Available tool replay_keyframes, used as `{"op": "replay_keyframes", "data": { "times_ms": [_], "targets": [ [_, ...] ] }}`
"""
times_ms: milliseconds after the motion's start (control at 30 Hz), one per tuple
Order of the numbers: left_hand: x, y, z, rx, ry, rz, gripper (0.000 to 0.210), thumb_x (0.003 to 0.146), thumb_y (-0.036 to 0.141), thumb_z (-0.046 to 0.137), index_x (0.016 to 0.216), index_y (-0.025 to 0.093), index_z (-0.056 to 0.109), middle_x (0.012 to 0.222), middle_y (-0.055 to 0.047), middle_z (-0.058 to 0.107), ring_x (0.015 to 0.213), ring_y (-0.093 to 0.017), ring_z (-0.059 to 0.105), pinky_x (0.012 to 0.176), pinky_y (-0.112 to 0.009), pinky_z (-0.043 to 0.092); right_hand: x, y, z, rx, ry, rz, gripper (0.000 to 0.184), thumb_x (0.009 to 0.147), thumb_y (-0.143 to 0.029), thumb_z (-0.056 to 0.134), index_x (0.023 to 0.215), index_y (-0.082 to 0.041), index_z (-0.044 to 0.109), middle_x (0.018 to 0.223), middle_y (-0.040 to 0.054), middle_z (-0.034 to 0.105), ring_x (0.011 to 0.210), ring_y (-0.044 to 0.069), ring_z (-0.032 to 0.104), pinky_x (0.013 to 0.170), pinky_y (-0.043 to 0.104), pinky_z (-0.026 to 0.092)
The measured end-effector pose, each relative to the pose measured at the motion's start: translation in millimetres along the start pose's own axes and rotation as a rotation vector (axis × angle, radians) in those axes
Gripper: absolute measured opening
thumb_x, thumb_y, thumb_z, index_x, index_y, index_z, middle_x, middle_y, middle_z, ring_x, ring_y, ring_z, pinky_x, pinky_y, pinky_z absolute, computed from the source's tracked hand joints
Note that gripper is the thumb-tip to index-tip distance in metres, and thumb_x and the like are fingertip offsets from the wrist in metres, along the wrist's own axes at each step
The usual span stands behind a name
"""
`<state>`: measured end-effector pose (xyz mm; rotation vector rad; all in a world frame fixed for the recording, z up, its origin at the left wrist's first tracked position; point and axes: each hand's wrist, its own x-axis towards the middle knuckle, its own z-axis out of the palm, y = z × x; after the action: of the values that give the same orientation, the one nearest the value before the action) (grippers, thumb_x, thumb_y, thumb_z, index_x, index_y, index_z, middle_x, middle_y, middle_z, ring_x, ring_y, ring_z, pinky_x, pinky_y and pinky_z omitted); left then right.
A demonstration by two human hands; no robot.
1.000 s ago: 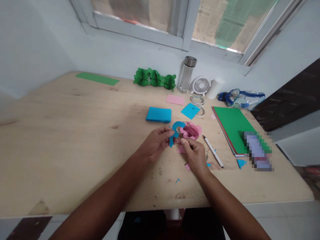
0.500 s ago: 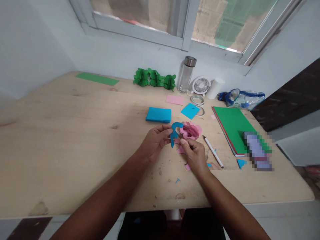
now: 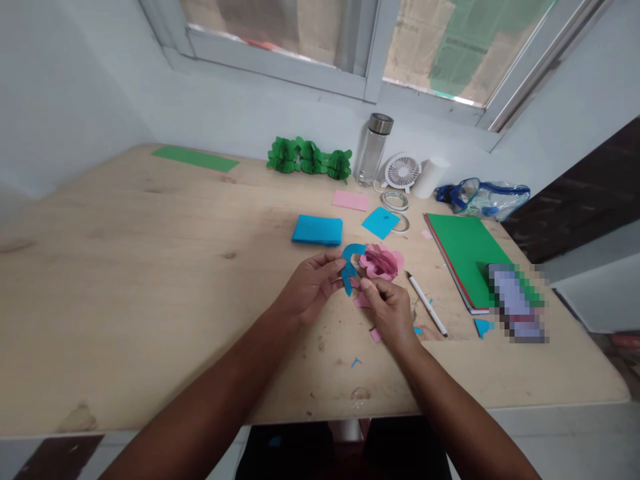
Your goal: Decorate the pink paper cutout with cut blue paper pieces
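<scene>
My left hand point(image 3: 320, 277) pinches a curved strip of blue paper point(image 3: 347, 260) between thumb and fingers, above the table. Close on its right, my right hand point(image 3: 390, 303) is closed around what appear to be small scissors, mostly hidden by the fingers; only a thin greyish sliver shows at the blue paper's inner edge. Just beyond the right hand lies a pink paper flower point(image 3: 381, 261) with ruffled layers. Pink scraps point(image 3: 363, 300) lie under the hands. A stack of blue paper point(image 3: 317, 230) rests beyond the left hand.
A white pen point(image 3: 427, 303) lies right of my right hand. Farther right are a green pad point(image 3: 465, 253) and a blurred-out object point(image 3: 515, 303). Along the wall stand green paper decorations point(image 3: 310, 157), a glass bottle point(image 3: 374, 150), a small fan point(image 3: 403, 171) and tape rolls point(image 3: 395, 200).
The blue strip has turned slightly in my left hand, its lower tip shifting a little to the right. Both hands stay in nearly the same place.
</scene>
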<state>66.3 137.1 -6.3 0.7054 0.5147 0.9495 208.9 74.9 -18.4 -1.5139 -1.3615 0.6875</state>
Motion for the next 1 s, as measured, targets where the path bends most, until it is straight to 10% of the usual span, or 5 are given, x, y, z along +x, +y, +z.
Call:
{"op": "replay_keyframes", "data": {
  "times_ms": [1000],
  "targets": [
    [-2, -9, 6.7, -0.133, 0.092, -0.018, 0.011, 0.071, 0.017, 0.073, 0.079, 0.014, 0.066, 0.074, -0.002, 0.068, 0.067, -0.013, 0.062, 0.069, -0.027, 0.048, 0, 0, 1, -0.009, 0.022, -0.016, 0.035, 0.084, -0.042, 0.053, 0.067, -0.015, 0.067, 0.053, -0.0011, 0.054, 0.053, 0.012, 0.046, 0.051, 0.023, 0.035]
  ]
}}
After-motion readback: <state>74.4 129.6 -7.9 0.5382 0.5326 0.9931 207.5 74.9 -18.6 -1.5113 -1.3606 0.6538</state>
